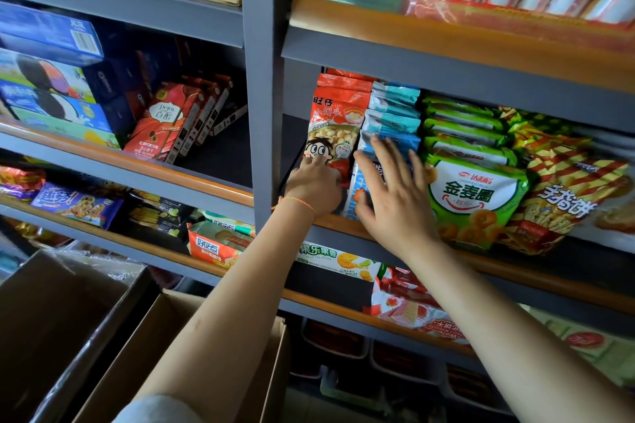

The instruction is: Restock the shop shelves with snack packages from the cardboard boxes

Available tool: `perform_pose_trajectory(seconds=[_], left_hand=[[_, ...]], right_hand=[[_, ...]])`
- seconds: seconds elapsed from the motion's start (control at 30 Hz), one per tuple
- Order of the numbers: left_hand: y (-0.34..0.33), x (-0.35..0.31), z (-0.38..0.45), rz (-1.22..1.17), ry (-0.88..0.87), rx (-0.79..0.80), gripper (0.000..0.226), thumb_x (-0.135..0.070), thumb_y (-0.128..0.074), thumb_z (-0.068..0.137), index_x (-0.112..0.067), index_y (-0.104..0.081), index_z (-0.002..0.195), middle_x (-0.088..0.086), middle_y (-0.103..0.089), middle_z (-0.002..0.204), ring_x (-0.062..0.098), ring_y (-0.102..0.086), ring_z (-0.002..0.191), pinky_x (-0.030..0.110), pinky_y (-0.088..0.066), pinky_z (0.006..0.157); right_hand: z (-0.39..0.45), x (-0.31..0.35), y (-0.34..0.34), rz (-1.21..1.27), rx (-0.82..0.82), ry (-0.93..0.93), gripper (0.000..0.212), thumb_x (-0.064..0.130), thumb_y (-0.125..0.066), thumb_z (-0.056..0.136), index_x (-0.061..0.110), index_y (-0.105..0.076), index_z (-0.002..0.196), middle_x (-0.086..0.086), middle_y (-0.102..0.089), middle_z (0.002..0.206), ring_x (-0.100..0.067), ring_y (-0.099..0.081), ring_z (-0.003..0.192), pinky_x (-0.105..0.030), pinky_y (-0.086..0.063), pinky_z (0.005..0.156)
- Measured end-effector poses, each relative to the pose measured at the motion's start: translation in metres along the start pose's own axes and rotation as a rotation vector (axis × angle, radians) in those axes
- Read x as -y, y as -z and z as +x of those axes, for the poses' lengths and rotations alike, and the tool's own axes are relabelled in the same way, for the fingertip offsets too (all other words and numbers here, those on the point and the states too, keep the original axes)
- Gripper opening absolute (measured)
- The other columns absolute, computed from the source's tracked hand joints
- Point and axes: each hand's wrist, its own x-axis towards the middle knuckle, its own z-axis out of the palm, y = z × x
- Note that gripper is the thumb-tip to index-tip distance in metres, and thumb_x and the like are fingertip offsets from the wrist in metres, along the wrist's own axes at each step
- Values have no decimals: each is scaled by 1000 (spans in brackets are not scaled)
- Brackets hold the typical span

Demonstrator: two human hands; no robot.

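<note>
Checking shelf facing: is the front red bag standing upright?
Upright: the red bag stands on its bottom edge, print facing out, left hand at its base.

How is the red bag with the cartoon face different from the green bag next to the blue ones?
The red bag shows a cartoon face and round puffs; the green bag shows a white smiling label and rings. The left hand touches the red bag; no hand touches the green bag. Both stand front-facing on one shelf.

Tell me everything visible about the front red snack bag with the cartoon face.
The red snack bag is glossy plastic, printed with white characters, a picture of round pale biscuits and a big-eyed cartoon face. It stands upright at the left end of the shelf row, ahead of more red bags, beside the blue packets. The left hand touches its lower front.
</note>
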Motion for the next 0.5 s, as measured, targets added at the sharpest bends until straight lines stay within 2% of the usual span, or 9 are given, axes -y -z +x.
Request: perform_pose_trajectory(seconds=[0.33, 0.43, 0.5], left_hand=[[0, -2, 6, 156, 17, 20, 38, -33, -41, 102, -22, -62, 131, 10, -50, 137, 33, -46, 129, 45, -45, 99], [3, 0, 1, 24, 29, -43, 36, -29, -41, 100, -16, -66, 123, 15, -57, 128, 37, -52, 121, 45, -49, 95], [6, -2, -9, -131, 15, -162, 33, -26, -44, 99, -14, -69, 117, 17, -63, 120, 39, -59, 110, 44, -53, 88]], right_hand=[[1, 2, 3, -13, 81, -2, 60, 26, -50, 88, 13, -43, 146, -16, -34, 157, -34, -31, 145, -53, -17, 119], [0, -3, 14, 53, 59, -21, 59, 19, -54, 87, 11, -46, 145, -17, -35, 156, -34, -34, 144, -54, -23, 119], [-7, -7, 26, 87, 40, -57, 59, 16, -56, 85, 9, -47, 142, -18, -38, 155, -35, -36, 142, -54, -27, 117]])
